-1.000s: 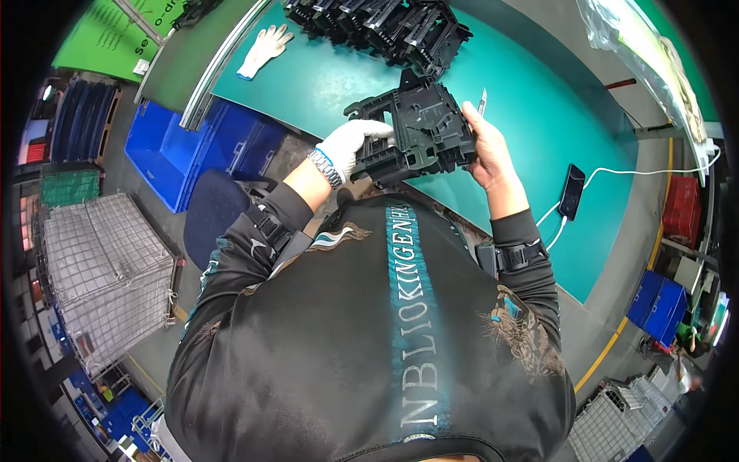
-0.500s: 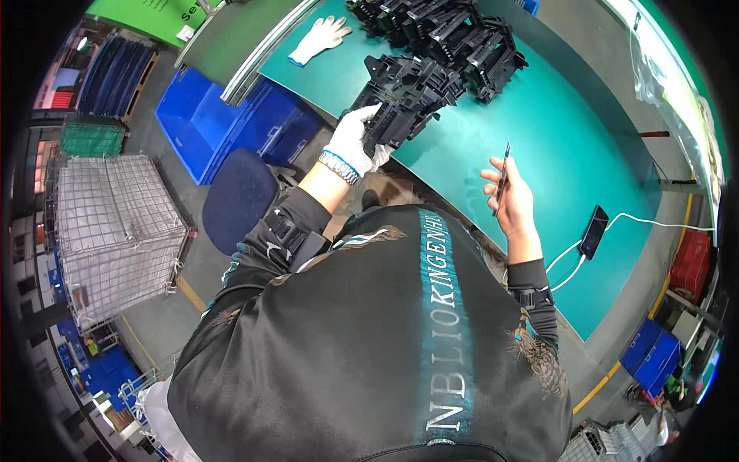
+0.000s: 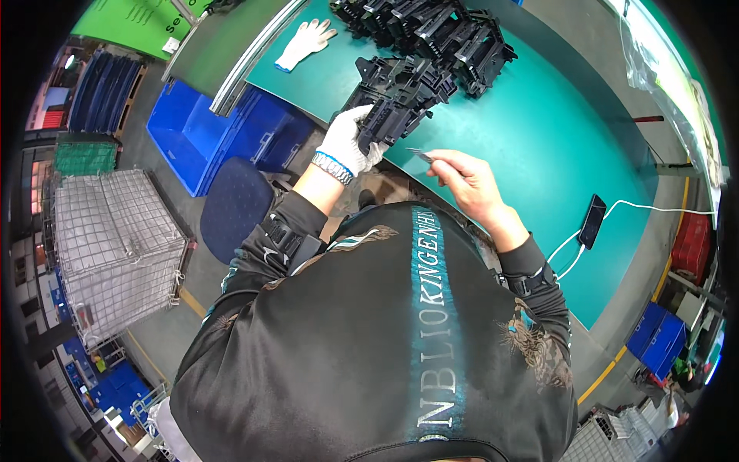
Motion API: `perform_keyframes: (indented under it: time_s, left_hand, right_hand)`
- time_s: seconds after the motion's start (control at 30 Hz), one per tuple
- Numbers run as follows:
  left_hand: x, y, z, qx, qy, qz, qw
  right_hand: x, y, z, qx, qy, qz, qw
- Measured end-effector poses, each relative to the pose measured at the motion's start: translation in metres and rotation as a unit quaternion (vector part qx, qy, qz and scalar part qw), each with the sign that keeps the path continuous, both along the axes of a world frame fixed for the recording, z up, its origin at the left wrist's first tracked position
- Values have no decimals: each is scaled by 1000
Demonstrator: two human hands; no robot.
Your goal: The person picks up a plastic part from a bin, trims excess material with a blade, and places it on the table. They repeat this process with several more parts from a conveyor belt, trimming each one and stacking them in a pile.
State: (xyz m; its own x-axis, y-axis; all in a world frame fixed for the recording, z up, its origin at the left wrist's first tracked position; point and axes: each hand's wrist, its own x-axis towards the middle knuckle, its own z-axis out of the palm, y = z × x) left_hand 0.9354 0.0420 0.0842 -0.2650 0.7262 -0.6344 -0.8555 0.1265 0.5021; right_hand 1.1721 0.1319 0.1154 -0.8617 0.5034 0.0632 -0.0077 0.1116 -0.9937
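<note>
My left hand [image 3: 348, 145], in a white glove, grips a black moulded plastic part [image 3: 400, 96] by its near end and holds it over the front edge of the green table [image 3: 539, 146]. My bare right hand [image 3: 468, 179] sits just right of it, pinching a small thin blade-like tool [image 3: 419, 155] whose tip points toward the part. A row of several similar black plastic parts [image 3: 443, 31] lies on the table beyond the held one.
A loose white glove [image 3: 306, 42] lies at the table's far left. A black phone [image 3: 592, 221] with a white cable rests near the right front edge. Blue bins [image 3: 223, 127], a blue chair [image 3: 235, 204] and a wire cage cart [image 3: 115, 246] stand on the left floor.
The black part moved left off both hands into the left hand alone. My right hand let go of it, swung away right, then came back toward the part with the thin tool.
</note>
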Motion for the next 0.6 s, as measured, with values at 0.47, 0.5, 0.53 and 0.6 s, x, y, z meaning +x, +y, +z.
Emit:
perform_keyframes:
  time_s: [0.47, 0.5, 0.53, 0.6]
  left_hand:
    - [10, 0, 31, 23, -34, 41, 998]
    - [11, 1, 33, 11, -41, 54, 998]
    - [11, 1, 34, -1, -48, 67, 997]
    - [13, 2, 35, -14, -56, 80, 995]
  right_hand:
    - [-24, 5, 10, 192, 58, -9, 980]
    - [-23, 5, 10, 197, 57, -9, 979]
    - [-25, 5, 10, 202, 56, -10, 978]
    - [-25, 6, 11, 207, 55, -11, 977]
